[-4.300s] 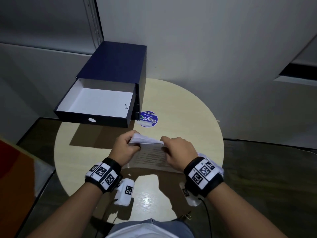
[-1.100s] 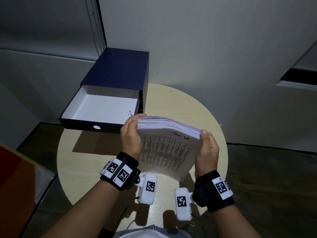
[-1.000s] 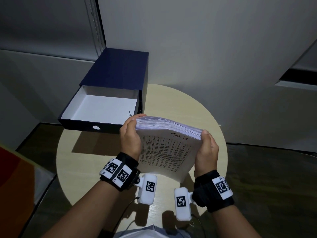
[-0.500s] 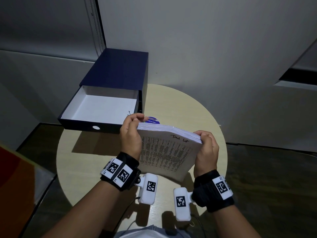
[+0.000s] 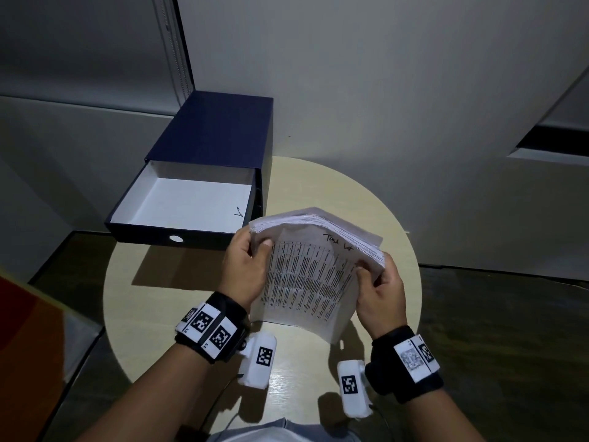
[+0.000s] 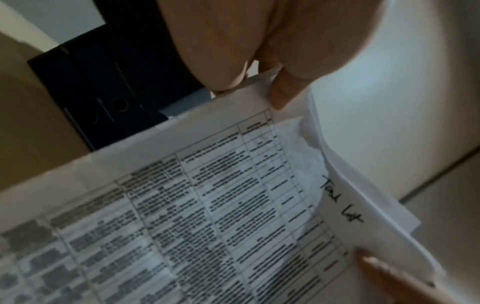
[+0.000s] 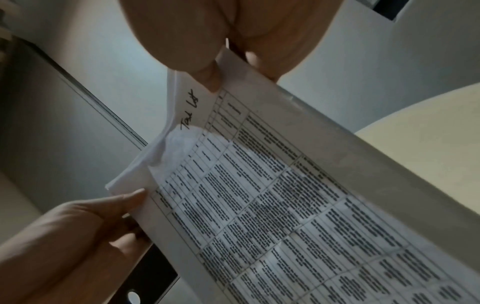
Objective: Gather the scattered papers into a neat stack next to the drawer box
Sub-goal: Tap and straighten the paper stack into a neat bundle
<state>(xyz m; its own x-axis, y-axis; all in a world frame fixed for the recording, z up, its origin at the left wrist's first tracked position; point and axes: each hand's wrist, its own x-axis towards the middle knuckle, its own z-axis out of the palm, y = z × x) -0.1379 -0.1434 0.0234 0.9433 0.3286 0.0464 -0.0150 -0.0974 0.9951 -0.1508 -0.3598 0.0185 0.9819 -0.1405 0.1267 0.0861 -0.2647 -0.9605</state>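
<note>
Your drawer box stands open on the table, drawer white inside with one small pen mark. Your left hand and right hand each pinch a side of one stack — held above the table, right of the box, handwriting illegible.

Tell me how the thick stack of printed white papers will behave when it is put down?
The stack of printed white papers probably flops: its top sheets bulge between the left hand and right hand. Loose sheets may slide apart, since edges look uneven. It seems fairly heavy.
</note>
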